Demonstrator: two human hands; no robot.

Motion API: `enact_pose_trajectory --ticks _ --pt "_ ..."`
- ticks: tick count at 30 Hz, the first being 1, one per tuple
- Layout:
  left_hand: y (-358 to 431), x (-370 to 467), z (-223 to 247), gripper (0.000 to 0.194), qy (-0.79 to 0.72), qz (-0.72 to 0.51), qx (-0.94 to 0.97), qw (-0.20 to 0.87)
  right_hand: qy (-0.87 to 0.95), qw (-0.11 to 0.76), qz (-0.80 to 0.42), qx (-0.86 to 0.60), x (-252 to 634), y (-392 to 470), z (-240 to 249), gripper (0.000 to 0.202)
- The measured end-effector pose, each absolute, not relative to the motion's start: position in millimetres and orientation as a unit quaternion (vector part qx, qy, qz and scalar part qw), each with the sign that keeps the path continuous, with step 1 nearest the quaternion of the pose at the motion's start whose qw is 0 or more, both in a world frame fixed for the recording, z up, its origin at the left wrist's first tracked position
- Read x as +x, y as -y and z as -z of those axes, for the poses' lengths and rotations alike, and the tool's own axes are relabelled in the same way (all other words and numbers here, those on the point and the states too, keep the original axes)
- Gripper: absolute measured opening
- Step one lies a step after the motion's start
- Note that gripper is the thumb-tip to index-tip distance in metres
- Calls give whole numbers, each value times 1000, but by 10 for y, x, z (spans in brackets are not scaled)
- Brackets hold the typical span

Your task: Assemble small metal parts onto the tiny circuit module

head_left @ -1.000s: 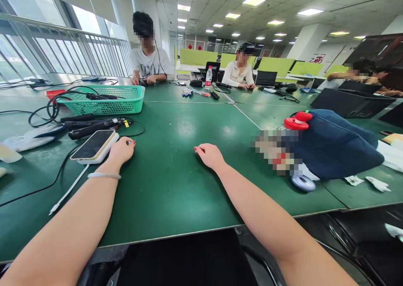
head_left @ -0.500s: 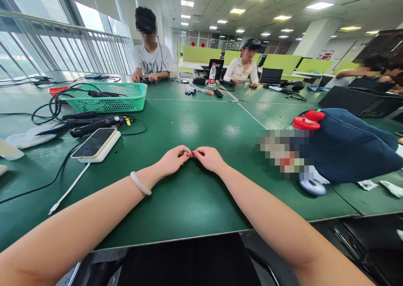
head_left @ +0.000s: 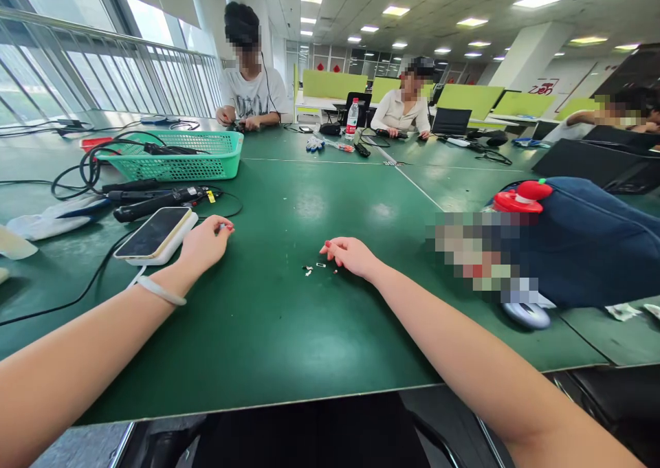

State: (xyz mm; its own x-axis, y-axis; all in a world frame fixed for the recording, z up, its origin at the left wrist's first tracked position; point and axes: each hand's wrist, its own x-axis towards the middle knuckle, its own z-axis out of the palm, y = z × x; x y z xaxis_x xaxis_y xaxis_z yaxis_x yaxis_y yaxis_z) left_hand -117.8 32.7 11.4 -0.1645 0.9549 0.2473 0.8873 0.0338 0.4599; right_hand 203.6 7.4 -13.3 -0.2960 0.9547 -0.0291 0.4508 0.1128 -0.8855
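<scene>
Beside the phone, my left hand (head_left: 205,245) is closed, with thumb and fingers pinched round a tiny pale thing too small to name. A pale bracelet (head_left: 161,291) circles that wrist. My right hand (head_left: 353,256) rests low over the green table (head_left: 289,344), its fingers loosely bent and a little apart, with nothing visible in them. Just left of its fingertips lie several tiny white and dark bits (head_left: 308,270) and a small white rectangular frame (head_left: 320,265). A tiny pinkish speck (head_left: 335,271) sits below the right fingers.
A phone (head_left: 157,233) lies on a white block at the left, near black handheld devices (head_left: 159,203) and a green basket (head_left: 180,157) with cables. To the right are a dark blue bag (head_left: 592,241), a red-lidded container (head_left: 518,203) and a mouse (head_left: 526,315). Co-workers sit across the table.
My hands, together at the table's middle before, have parted. The left moved left to beside the phone; the right stayed near the middle. Tiny bits now show between them.
</scene>
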Motion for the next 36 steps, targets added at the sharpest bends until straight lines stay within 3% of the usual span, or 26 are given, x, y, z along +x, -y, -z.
enact_pose_trajectory --ticks 4,9,12,17,20,24,27,29,32,36 --pt "-334 -1308 -38 23 -748 -254 608 79 693 297 -395 -525 2005 -15 105 50" --pt "-359 -1233 16 26 -733 -317 575 178 695 293 -388 -529 1995 -6 81 46" --pt "-233 -947 3 27 -685 -349 584 260 694 295 -390 -528 1992 -12 89 45" --pt "181 -216 -110 24 -513 -271 663 473 698 301 -391 -520 1992 -24 128 43" --pt "275 55 -203 23 -444 -246 685 523 705 308 -384 -510 2026 -46 168 41" --pt "113 102 -316 24 -452 -297 692 477 702 364 -344 -507 2046 16 118 41" --pt "-40 88 -357 22 -473 -326 698 427 782 430 -127 -433 1885 259 -85 40" --pt "-74 134 -365 19 -475 -322 726 380 867 384 12 -317 1662 507 -257 48" --pt "1 280 -389 19 -470 -314 759 323 941 259 147 -158 1267 862 -450 46" --pt "164 470 -486 23 -418 -260 842 221 935 224 201 -186 970 1021 -498 45"
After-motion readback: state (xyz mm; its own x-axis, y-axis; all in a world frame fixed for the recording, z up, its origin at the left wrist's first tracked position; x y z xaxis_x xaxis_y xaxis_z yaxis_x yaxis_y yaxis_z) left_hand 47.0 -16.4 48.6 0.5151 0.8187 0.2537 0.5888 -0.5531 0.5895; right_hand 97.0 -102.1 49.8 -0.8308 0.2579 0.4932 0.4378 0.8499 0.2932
